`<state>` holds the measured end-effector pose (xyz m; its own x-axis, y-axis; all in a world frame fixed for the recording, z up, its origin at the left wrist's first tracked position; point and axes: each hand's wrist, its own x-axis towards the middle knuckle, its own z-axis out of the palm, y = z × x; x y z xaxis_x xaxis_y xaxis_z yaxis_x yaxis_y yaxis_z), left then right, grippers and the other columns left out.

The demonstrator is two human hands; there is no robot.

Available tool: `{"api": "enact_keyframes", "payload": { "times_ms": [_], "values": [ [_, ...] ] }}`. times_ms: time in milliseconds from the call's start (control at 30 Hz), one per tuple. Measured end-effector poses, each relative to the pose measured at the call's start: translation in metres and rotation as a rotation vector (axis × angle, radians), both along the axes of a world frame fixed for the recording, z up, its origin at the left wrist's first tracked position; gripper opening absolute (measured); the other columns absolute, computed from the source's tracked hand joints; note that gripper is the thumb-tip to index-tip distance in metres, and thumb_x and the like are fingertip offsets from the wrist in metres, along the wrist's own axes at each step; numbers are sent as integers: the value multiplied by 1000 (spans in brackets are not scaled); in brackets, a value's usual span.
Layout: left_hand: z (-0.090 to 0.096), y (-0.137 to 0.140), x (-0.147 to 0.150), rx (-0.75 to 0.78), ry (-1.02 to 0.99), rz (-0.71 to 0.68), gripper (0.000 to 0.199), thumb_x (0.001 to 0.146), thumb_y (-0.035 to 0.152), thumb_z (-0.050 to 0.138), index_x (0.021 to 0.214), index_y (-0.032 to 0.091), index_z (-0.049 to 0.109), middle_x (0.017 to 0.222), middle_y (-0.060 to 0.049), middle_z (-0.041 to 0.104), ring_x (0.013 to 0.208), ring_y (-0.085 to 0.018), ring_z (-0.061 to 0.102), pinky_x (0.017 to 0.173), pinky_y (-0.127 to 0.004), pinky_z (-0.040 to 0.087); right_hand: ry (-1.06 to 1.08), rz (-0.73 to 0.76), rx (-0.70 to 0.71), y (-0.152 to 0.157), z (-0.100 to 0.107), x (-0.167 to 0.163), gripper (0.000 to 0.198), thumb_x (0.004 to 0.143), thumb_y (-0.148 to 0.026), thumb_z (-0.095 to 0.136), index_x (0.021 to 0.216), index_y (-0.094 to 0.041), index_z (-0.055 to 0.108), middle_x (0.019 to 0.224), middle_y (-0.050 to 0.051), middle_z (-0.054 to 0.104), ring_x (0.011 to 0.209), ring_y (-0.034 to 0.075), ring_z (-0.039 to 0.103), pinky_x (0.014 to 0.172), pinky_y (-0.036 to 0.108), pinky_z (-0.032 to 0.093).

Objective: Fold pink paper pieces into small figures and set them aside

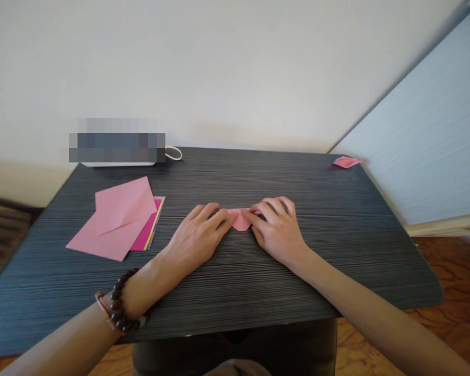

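A small folded piece of pink paper [241, 222] lies on the dark table in front of me, its lower edge narrowing to a blunt tip. My left hand [198, 230], with a beaded bracelet [119, 303] at the wrist, presses its fingertips on the paper's left end. At the right end, my right hand [276, 224] has its thumb and fingers on the paper, with the fingers bent. Both ends of the paper are partly hidden under the fingers.
Pink paper sheets [121, 209] overlap a magenta pad [143, 240] at the left. Behind them stands a blurred-out object [117, 149] with a white cord loop [175, 153]. A folded pink paper piece [347, 162] sits at the table's [337, 261] far right corner, beside a pale panel [426, 130].
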<state>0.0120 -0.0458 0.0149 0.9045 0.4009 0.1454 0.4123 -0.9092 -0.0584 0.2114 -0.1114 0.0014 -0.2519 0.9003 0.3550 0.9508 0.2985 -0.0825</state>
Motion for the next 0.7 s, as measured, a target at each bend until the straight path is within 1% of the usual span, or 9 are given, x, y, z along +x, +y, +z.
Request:
{"api": "enact_keyframes", "payload": {
  "times_ms": [100,300,467,700],
  "values": [
    [-2,-2,0,-3,-11,29,34,86,11,43,118,12,55,106,-9,60,101,-27,49,81,-41,44,-38,-12,14,-2,0,-3,26,91,-20,43,104,-26,64,100,4,65,104,23,46,93,43,26],
    [-4,-7,1,28,-56,111,32,84,12,44,113,12,58,103,-9,62,97,-27,52,77,-42,43,-105,-43,33,-6,-2,-2,24,90,-18,43,99,-23,65,92,3,65,102,23,46,95,43,24],
    [-3,-11,1,80,-61,193,29,84,13,46,109,14,60,97,-9,63,91,-27,54,73,-41,43,-123,-34,75,-5,-4,0,20,88,-18,47,94,-22,65,87,2,64,97,21,48,96,41,27],
    [-3,-9,-4,87,-94,213,24,86,15,44,101,16,63,90,-8,62,89,-25,55,71,-38,45,-102,-33,69,-4,-4,1,21,88,-17,46,93,-22,66,87,2,63,92,20,50,94,40,29]
  ]
}}
